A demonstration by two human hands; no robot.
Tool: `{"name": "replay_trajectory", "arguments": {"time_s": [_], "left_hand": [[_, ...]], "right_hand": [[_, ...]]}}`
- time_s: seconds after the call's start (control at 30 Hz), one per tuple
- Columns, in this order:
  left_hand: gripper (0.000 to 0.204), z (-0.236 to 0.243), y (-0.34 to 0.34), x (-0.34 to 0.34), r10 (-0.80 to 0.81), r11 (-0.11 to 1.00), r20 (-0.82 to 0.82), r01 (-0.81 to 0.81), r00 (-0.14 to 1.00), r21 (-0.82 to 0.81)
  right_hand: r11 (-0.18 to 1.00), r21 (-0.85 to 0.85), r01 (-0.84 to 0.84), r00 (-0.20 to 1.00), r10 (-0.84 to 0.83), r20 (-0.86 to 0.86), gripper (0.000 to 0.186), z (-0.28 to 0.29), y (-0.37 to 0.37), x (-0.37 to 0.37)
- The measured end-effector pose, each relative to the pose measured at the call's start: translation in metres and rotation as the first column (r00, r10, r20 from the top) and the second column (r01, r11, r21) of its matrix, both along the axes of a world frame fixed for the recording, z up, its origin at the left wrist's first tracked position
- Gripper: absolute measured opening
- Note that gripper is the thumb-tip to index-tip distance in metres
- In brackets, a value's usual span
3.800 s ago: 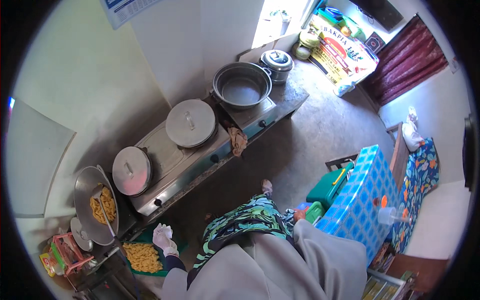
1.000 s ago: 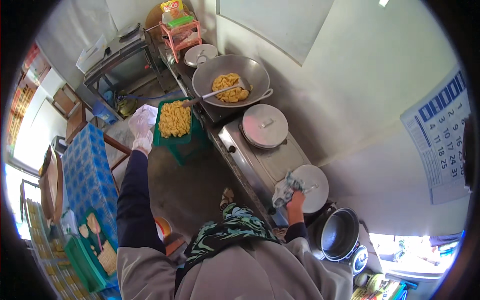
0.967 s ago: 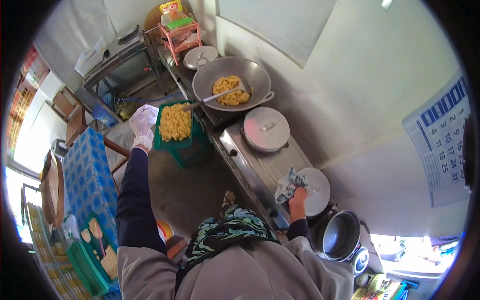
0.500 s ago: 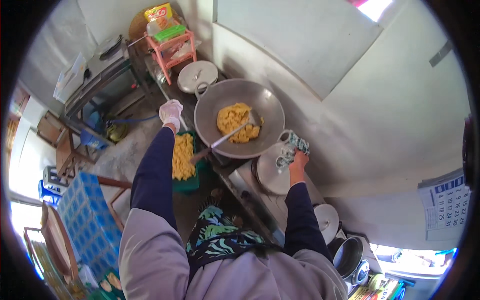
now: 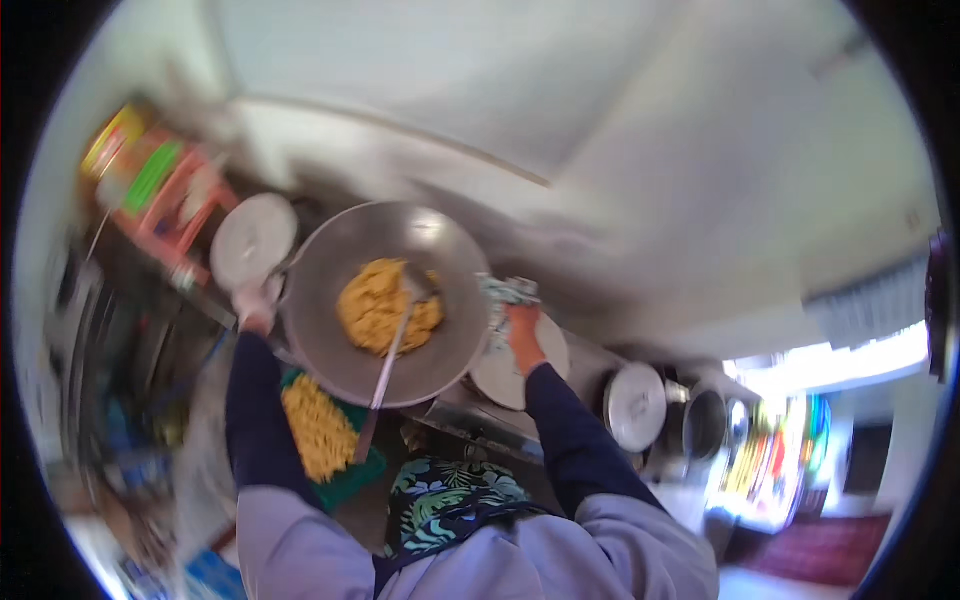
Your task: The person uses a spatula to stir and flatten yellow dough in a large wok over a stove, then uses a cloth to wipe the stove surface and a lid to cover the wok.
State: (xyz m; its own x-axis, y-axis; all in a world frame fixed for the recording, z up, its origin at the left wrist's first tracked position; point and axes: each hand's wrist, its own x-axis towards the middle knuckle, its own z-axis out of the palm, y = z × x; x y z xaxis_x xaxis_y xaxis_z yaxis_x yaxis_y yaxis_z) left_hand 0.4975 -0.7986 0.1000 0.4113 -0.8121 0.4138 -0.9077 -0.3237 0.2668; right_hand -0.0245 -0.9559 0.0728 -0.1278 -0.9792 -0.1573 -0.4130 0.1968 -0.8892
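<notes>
A big grey wok [image 5: 455, 255] holds a clump of yellow-orange, mashed-looking food [image 5: 375, 305]. In it lies a long-handled metal spatula [image 5: 392, 350], whose handle hangs over the near rim. At the wok's left side, my left hand [image 5: 256, 303], in a pale glove, is closed around the handle, though motion blurs the fingers. On the opposite side my right hand [image 5: 522, 330] grips a green-and-white patterned cloth [image 5: 510, 292] against the right handle, which the cloth hides. Below the wok's left edge stands a green tray [image 5: 370, 472] filled with yellow pieces [image 5: 315, 430].
A round pot lid [image 5: 254, 240] lies behind my left hand, near a pink rack [image 5: 185, 220] with packages. Right of the wok are a large flat lid [image 5: 545, 355], another lidded pot [image 5: 635, 405] and a dark pan [image 5: 704, 422]. A wall rises behind the stove.
My left hand has come from above the tray to the wok's left handle. My right hand has stayed at the cloth by the right handle. The whole view has turned to the right.
</notes>
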Motion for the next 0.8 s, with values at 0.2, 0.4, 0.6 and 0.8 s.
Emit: {"name": "replay_trajectory", "arguments": {"time_s": [0.2,0.4,0.6,0.8], "left_hand": [[0.047,0.012,-0.022,0.017,-0.251,0.964,-0.431,0.263,0.867,-0.033],[0.038,0.026,-0.021,0.026,-0.209,0.937,-0.69,0.345,0.693,0.063],[0.031,0.084,-0.048,-0.02,-0.073,0.969,-0.997,0.24,0.036,-0.063],[0.026,0.148,-0.089,-0.197,-0.243,0.897,-0.934,0.427,0.263,-0.114]], "right_hand": [[0.998,-0.05,-0.027,0.941,0.009,-0.339,0.02,0.01,-0.009,0.02],[0.909,0.339,0.241,0.9,-0.34,0.272,0.016,0.056,0.025,0.014],[0.96,0.181,0.215,0.493,-0.266,0.828,0.026,0.131,0.115,-0.064],[0.917,0.294,0.268,0.099,-0.33,0.939,0.03,0.148,0.193,-0.205]]}}
